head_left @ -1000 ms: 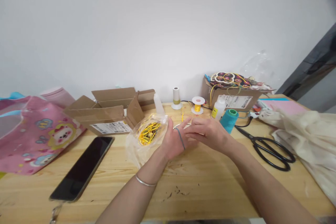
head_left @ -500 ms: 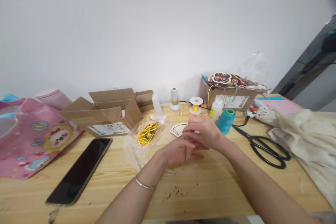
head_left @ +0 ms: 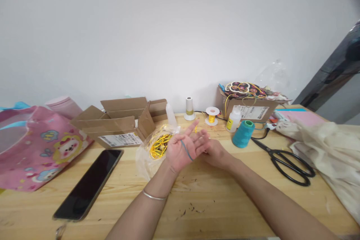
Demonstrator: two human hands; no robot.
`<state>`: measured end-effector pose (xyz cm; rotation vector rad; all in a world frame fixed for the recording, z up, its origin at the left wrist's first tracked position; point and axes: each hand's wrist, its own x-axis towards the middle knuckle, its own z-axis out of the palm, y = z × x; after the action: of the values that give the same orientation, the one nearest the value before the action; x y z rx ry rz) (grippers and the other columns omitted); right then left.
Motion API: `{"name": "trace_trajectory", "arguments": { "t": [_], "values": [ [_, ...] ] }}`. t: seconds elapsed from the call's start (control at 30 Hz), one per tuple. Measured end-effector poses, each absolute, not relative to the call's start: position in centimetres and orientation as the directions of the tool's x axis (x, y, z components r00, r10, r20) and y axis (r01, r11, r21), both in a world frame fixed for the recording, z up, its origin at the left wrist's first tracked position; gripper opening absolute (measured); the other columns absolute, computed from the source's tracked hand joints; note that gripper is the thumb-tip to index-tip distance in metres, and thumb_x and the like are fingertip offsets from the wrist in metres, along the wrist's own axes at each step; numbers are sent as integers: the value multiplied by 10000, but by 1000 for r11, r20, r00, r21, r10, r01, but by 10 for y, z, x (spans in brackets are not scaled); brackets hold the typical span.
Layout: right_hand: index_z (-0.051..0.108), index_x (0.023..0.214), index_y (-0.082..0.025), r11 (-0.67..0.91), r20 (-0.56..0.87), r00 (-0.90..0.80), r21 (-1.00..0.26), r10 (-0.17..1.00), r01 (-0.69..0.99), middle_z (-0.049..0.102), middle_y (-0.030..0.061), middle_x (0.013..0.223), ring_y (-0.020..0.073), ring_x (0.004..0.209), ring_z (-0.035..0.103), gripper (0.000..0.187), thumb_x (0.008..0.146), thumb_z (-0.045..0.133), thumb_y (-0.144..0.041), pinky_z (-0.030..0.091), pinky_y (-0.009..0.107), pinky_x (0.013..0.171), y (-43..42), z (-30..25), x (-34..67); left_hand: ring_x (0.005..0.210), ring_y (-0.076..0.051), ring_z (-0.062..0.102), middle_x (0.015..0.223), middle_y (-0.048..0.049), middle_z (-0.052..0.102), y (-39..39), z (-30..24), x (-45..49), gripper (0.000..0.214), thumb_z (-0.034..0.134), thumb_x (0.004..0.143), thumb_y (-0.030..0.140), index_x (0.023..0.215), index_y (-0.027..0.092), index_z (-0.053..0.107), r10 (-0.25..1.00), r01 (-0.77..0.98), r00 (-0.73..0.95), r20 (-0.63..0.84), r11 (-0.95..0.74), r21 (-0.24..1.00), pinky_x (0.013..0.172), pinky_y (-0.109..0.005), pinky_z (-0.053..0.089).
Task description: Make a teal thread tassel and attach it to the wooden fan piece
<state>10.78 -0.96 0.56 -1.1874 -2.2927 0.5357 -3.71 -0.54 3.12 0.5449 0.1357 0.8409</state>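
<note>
Now the left hand [head_left: 182,149] hovers palm up over the tabletop [head_left: 225,202], fingers [head_left: 203,141] spread. A blue thread [head_left: 186,150] crosses its palm slantwise, far-left to near-right. The right hand [head_left: 218,154] sits just behind, its fingers hidden.

Bench [head_left: 225,202], far edge against the wall.
- Centre: left hand [head_left: 182,146] above the surface, a cord [head_left: 186,150] across its palm. Right hand [head_left: 216,153] just right of it, fingers partly behind it.
- Plastic bag [head_left: 146,153] on the bench, just left of the left hand.
- Phone [head_left: 88,183] lies toward the front-left corner.
- Open carton [head_left: 123,122] behind the plastic bag.
- Tote bag [head_left: 36,146] at the left edge.
- Along the far edge, left to right: squeeze bottle [head_left: 170,114], spool [head_left: 189,108], reel [head_left: 212,115], small bottle [head_left: 234,118], second carton [head_left: 250,107].
- Thread cone [head_left: 243,134] stands before the small bottle.
- Scissors [head_left: 287,159] lie right of the thread cone.
- Cloth [head_left: 332,150] lies at the right edge.
</note>
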Motion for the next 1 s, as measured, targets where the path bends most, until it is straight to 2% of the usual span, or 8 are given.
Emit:
{"name": "trace_trajectory", "arguments": {
  "t": [0.1,0.2,0.3,0.5,0.63,0.73,0.83,1.0],
  "values": [
    [629,922,-210,631,287,-564,-407,774,660,651,51,858,132,755,580,222,841,428,-259,367,212,592,-10,6,106,1089,-194,480,1087,-79,577,4,32,-40,543,345,726,240,1268,214,360,879,-804,471,72,393,446,970,-398,269],
    [632,870,-210,643,301,-569,-312,765,700,656,41,819,124,723,587,234,854,408,-276,339,200,557,-7,8,110,1098,-185,474,1078,-84,576,9,29,-40,508,341,731,199,1236,198,404,920,-847,391,30,347,402,961,-392,302],
    [628,837,-205,627,305,-551,-289,777,724,662,34,812,124,712,589,232,855,409,-279,311,198,534,-5,14,115,1072,-187,497,1045,-89,588,11,25,-39,469,338,731,173,1185,179,458,928,-864,372,17,339,372,955,-396,323],
    [638,753,-193,597,78,-591,-109,803,795,662,36,716,125,594,570,206,826,455,-253,213,213,460,-11,35,113,1066,-185,503,1051,-91,586,12,23,-38,447,351,723,159,1149,173,486,942,-882,336,-3,316,350,956,-392,331],
    [651,709,-190,562,39,-562,-100,827,821,662,38,681,115,551,548,198,801,480,-230,197,220,447,-11,38,119,987,-177,547,1005,-80,606,7,23,-35,410,359,719,162,1090,178,533,909,-850,417,4,389,355,948,-397,334],
    [660,708,-191,557,83,-551,-161,830,815,657,32,640,105,533,544,235,814,459,-249,233,213,459,-14,45,136,870,-183,585,902,-73,635,1,23,-32,375,358,706,156,1001,173,590,832,-774,553,42,495,395,919,-442,341],
    [667,785,-211,553,197,-519,-219,832,804,672,19,704,106,594,570,225,815,447,-251,291,198,495,-20,64,156,775,-187,596,799,-71,648,-5,22,-31,346,359,688,155,899,157,634,752,-708,653,88,564,426,893,-482,342],
    [671,827,-218,389,457,-284,-152,843,909,671,13,744,123,631,574,206,758,477,-221,342,203,524,-18,112,183,750,-177,596,762,-53,658,-6,20,-32,335,361,683,156,840,179,656,743,-716,661,109,580,388,885,-480,345]
  ]
}}
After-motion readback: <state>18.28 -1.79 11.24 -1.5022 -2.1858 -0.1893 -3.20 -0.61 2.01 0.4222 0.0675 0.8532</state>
